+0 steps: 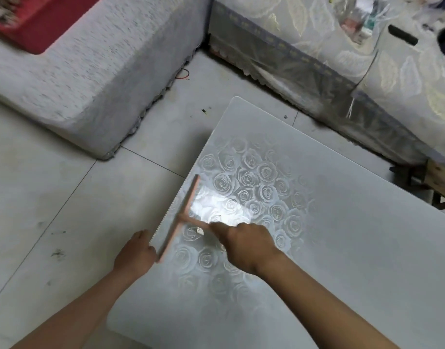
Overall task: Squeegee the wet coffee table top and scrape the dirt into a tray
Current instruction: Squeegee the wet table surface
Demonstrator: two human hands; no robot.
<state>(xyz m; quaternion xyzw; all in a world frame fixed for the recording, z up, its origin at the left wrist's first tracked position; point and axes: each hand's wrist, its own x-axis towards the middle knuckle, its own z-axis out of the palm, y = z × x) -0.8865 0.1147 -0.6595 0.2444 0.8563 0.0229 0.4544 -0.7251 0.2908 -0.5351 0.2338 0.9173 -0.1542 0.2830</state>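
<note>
Gripping the handle of the pink squeegee [181, 217], the right hand [244, 244] has its fingers curled round it, and the blade lies along the left edge of the rose-patterned bench [342, 235]. The left hand [137, 253] sits against that edge, just beside the blade's near end. Its fingers are turned away, so I cannot tell whether it holds anything.

No tray shows at the edge. If none is under the blade, the water and dirt would likely run over the edge onto the tiled floor [52, 197]. A tilted blade could also leave streaks.

A red crate [40, 28] rests on the covered seat at top left, its contents blurred. A clear plastic bag [360, 13] at top right appears to hold small bottles.
</note>
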